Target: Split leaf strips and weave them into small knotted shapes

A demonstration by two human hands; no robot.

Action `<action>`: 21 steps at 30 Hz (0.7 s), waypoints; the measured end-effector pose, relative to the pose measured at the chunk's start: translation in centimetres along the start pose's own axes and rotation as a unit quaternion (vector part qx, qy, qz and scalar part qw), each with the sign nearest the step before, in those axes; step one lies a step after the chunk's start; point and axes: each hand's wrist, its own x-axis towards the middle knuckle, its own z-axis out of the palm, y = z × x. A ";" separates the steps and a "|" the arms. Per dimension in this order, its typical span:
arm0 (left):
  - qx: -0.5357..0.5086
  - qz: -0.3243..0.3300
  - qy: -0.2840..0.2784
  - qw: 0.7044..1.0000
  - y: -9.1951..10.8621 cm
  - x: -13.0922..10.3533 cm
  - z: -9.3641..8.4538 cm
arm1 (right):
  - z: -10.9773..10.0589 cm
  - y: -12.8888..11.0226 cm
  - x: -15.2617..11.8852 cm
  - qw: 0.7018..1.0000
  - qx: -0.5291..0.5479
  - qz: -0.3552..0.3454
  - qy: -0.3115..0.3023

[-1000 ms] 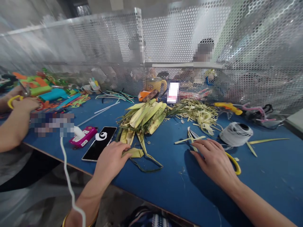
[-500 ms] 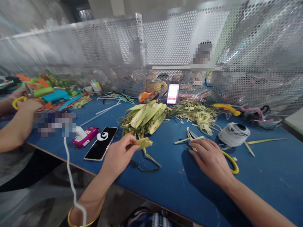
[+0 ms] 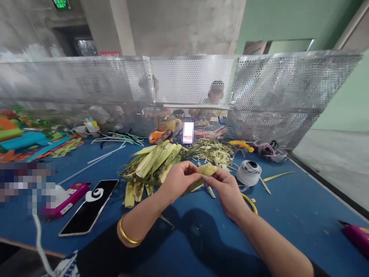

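One pale corn husk (image 3: 206, 168) sits just below and right of the frame's centre; your left hand (image 3: 178, 181) and right hand (image 3: 226, 189) both pinch it, thumbs against fingers, between the husk bundle (image 3: 155, 161) and (farther right) the white string spool (image 3: 248, 175).

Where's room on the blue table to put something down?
The biggest bare patch of blue table lies between the right forearm, the long leaf strip and the purple object; just specks there. A shadowed patch sits between both forearms. The back, by the mesh screen, is crowded: husks, shreds, yellow tool.
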 end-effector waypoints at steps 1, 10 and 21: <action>0.006 -0.011 -0.014 1.000 -0.5 0.2 0.2 | -0.3 0.4 0.1 1.000 0.005 0.014 0.020; 0.168 0.007 -0.087 0.982 -3.9 -0.6 -0.5 | -3.0 1.7 0.7 0.993 -0.083 0.012 0.083; 0.470 0.002 0.180 0.864 -3.9 3.1 -9.4 | -2.0 2.0 -1.4 0.805 -0.440 -0.365 -0.159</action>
